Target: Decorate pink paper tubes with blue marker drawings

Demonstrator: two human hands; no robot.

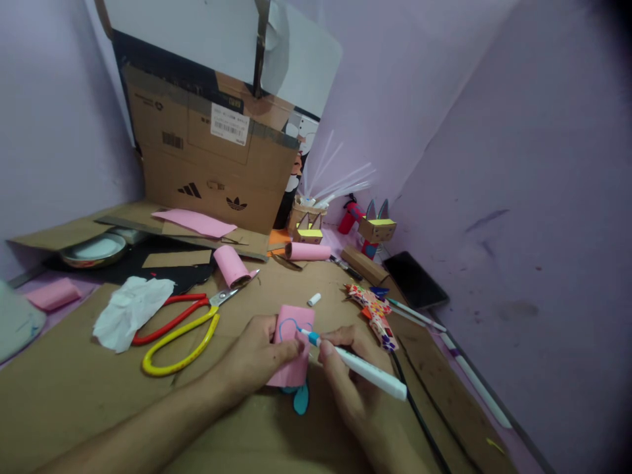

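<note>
My left hand (257, 353) clamps the pink piece (287, 331) inside the right edge of the cardboard sheet (222, 451), seemingly bracing it; my right hand (346, 390) pinches the white marker (376, 378) low, I'd say for control.

Curving blue lines run across the pink paper piece (295, 372), and the white marker (374, 374) has a bright blue collar. The teardrop cut-out (301, 399) nearest me is turquoise. Over on the left, the scissors (214, 303) show one red handle, one yellow. A multicoloured floral print covers the gun-shaped tool (376, 313) on the right. At the far side, black logos mark the brown cardboard box (212, 164); the walls (533, 184) are lilac.
</note>
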